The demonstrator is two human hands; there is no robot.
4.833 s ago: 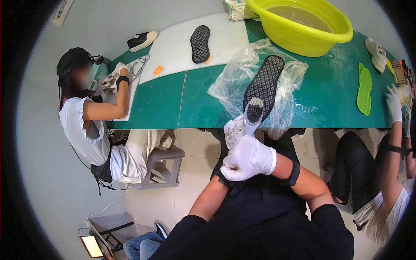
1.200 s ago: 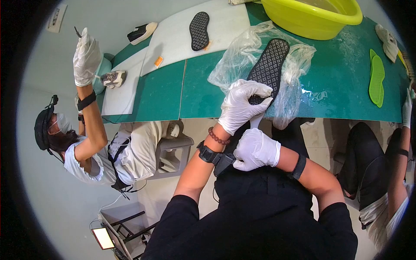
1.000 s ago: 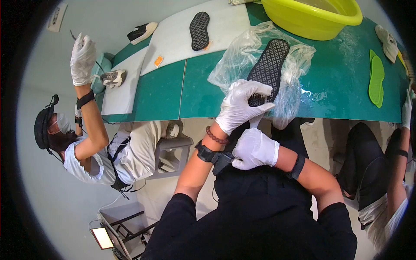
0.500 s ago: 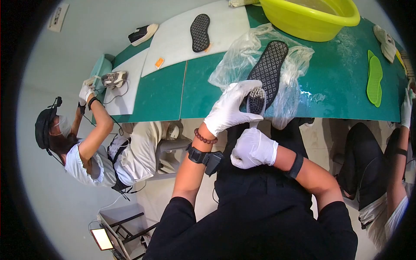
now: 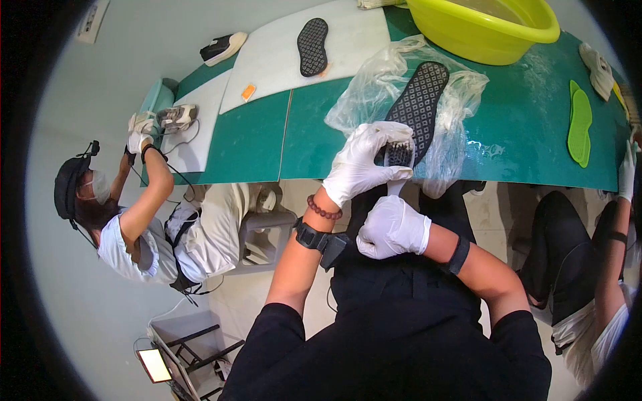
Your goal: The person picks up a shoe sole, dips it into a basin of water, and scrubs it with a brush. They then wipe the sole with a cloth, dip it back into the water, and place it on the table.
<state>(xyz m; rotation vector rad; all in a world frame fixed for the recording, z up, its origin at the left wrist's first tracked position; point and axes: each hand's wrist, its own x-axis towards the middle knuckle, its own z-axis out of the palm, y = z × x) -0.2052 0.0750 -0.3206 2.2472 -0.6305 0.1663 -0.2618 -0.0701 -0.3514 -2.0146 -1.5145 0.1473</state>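
Note:
My left hand (image 5: 371, 160), in a white glove, is closed around the head of a brush (image 5: 399, 155) with dark bristles facing up. My right hand (image 5: 394, 227), also gloved, is in a fist round the brush's pale handle just below. Right beside the brush head lies a black insole (image 5: 422, 103) with a diamond pattern, on a crumpled clear plastic bag (image 5: 361, 97) at the table's near edge. The insole's lower end is partly hidden by my left hand and the brush.
On the green table (image 5: 521, 140) are a yellow-green basin (image 5: 481, 33), a green insole (image 5: 579, 123), another black insole (image 5: 312, 47) on a white board, an orange item (image 5: 248, 92) and a shoe (image 5: 223, 48). A masked co-worker (image 5: 144, 220) sits left; another person (image 5: 612, 260) sits right.
My left hand has shifted slightly right, and its fingers cover more of the brush head's upper part. The co-worker's gloved hands on the left have moved slightly.

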